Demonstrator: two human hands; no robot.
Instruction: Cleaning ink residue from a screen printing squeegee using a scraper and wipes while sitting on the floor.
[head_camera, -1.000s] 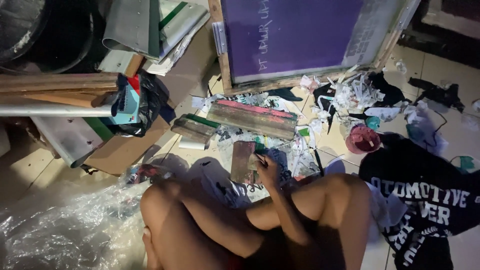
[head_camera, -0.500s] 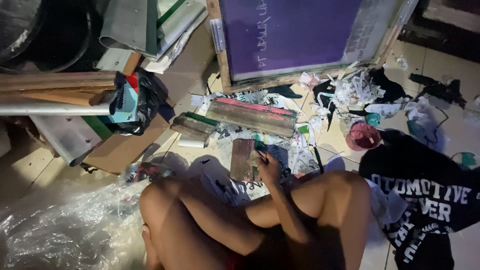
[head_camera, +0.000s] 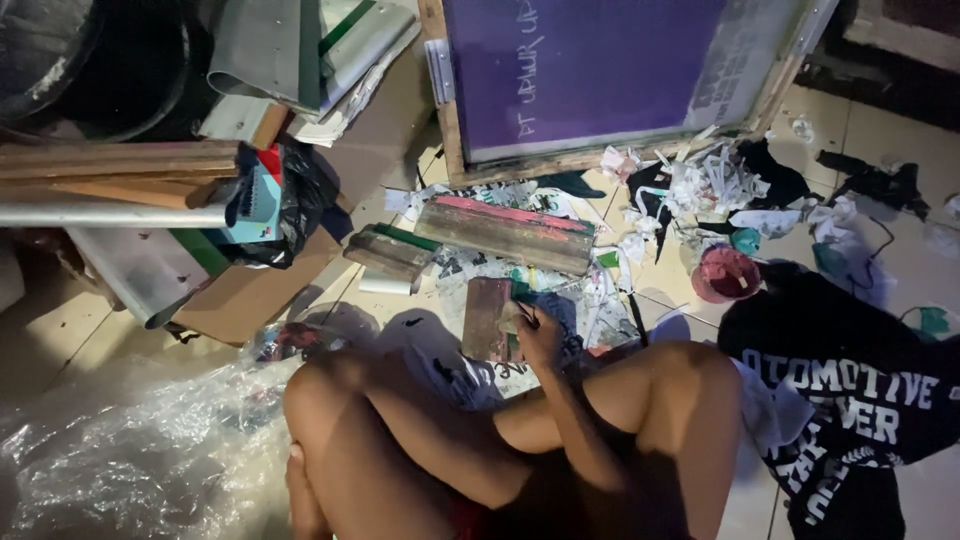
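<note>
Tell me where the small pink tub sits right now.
In the head view, the small pink tub sits on the floor right of centre, just above the black printed shirt and below the pile of crumpled paper scraps, beyond the person's right knee.

The scene is dim, lit from above near the head camera, with brightness falling off into near-black corners. The clear plastic sheet (head_camera: 110, 460) throws soft glare. Knees cast dark shadows on the floor. Detail is grainy and slightly soft throughout.
</note>
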